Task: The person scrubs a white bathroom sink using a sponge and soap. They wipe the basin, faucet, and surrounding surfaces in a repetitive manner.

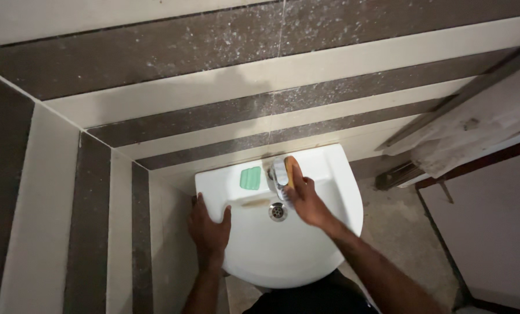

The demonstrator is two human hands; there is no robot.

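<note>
Right hand (307, 202) gripping orange scrub brush (289, 174) against tap (271, 170); left hand (208, 228) pressing flat, fingers spread, on white basin (335, 174) rim; green soap (250, 178) lying nearby; striped tiled walls (213, 70) surrounding.

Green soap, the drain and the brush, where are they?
green soap (250, 178), head view, middle of the bar.
drain (278, 211), head view, centre of the metal ring.
brush (293, 169), head view, orange back.

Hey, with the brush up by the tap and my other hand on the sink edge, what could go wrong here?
1. The scrubbing brush in your right hand works close to the green soap bar; a stray stroke might knock it into the basin.
2. Your left hand leans on the rim; if that is wet, it may slip.
</note>
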